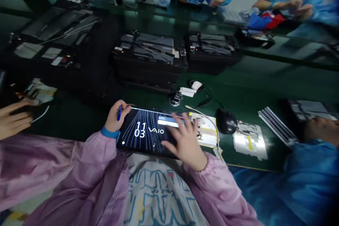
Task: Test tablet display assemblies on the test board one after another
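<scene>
A tablet [148, 141] with a lit screen, showing the time 11 03 and the word VAIO, is held low in front of my body. My left hand [116, 116] grips its left edge. A short blue pen-like piece [119, 113] sticks up between those fingers; its exact kind is unclear. Fingers spread, my right hand [186, 141] is over the right half of the screen, slightly blurred. Whether its fingertips touch the glass I cannot tell. Just beyond it lies a pale panel with yellow tape [209, 127], crossed by a white cable [206, 116].
A black computer mouse [226, 122], a metal plate [250, 141] and a keyboard-like strip [277, 125] lie to the right. Black bins [148, 72] with flat parts stand beyond. Neighbours' hands are at far left [16, 116] and far right [320, 130]; co-workers sit opposite.
</scene>
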{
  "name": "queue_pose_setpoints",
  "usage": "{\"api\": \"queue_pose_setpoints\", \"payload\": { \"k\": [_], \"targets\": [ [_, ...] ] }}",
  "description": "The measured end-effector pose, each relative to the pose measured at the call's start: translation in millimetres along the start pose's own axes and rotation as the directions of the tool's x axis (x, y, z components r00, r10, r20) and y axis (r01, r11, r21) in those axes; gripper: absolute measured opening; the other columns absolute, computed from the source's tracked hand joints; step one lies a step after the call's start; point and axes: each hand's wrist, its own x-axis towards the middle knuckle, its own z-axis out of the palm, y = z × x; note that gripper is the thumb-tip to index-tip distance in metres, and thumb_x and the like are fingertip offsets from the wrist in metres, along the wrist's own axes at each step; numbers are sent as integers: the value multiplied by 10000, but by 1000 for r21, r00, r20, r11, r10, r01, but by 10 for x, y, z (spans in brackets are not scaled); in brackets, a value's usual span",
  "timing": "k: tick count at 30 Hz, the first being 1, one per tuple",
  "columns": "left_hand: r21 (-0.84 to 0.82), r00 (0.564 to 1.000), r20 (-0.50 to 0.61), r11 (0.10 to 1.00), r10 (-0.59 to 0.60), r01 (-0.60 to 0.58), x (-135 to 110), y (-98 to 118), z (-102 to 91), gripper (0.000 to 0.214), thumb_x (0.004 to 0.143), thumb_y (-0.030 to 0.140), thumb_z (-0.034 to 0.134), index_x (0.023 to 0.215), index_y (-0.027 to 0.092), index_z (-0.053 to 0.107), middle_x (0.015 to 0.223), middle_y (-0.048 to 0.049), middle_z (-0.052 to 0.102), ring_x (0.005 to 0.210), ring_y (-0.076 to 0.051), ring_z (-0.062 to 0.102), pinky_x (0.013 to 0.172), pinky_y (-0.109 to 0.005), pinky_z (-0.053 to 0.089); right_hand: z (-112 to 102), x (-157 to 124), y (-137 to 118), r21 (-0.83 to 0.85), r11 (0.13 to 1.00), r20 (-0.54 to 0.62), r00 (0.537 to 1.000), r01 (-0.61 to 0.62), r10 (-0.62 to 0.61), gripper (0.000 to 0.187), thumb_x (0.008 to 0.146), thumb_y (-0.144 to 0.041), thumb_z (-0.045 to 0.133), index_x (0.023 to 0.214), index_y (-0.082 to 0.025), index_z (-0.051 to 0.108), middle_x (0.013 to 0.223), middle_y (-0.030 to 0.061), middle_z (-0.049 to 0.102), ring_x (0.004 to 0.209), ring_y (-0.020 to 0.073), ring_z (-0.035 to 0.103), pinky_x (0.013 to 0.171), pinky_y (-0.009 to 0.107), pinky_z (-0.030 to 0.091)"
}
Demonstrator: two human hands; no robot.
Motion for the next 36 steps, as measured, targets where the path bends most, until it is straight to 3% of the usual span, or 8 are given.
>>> {"api": "queue_pose_setpoints", "payload": {
  "k": [2,3,7,10,16,30,36],
  "targets": [
    [-67,1000,-16,998,-15,14,-13,-55,-5,317,768,311,646,659,180,380,691,-1,582,770,-169,611,692,-259,422,13,43,62,-63,988,-81,987,-142,137,709,870,-630,461,1367,-124,452,1498,199,327,1427,427,152,1063,720,143],
    [-114,1000,-12,993,-25,23,-18,-86,-4,315,770,310,646,668,181,378,709,-2,598,775,-169,613,698,-261,429,11,52,71,-69,986,-96,985,-154,147,777,855,-652,463,1404,-106,401,1500,215,310,1430,432,140,1060,721,156],
    [-256,999,1,966,-38,37,-37,-187,12,295,777,309,643,716,187,381,777,-8,645,786,-177,628,708,-275,457,-24,42,-87,-19,997,47,996,71,-70,827,782,-657,571,1432,-181,380,1534,163,266,1440,421,116,1078,711,155],
    [-274,999,-5,961,-48,45,-51,-199,30,290,775,304,639,724,189,377,766,-9,651,778,-182,637,683,-274,462,-8,48,-286,11,983,154,971,184,-183,830,739,-585,668,1433,-225,390,1546,132,261,1438,420,124,1075,719,152],
    [-299,999,6,953,-51,51,-90,-108,59,305,768,310,632,715,186,358,746,-5,648,734,-165,632,677,-266,455,143,87,-520,-9,960,146,950,279,-275,684,761,-426,711,1383,-298,459,1516,98,346,1418,403,202,1067,729,144],
    [-299,998,-36,953,-59,46,-83,-174,72,310,738,276,672,675,178,385,679,13,555,727,-157,596,680,-264,459,222,27,-536,16,949,105,943,316,-316,402,792,-368,696,1176,-278,620,1446,85,447,1411,374,229,1091,710,106],
    [-317,995,-50,946,-87,66,-78,-207,61,326,721,290,698,672,181,396,680,9,556,726,-162,586,669,-266,467,102,82,-475,68,954,147,943,292,-299,597,813,-526,623,1324,-235,518,1467,127,399,1429,386,178,1103,700,103]
  ]
}}
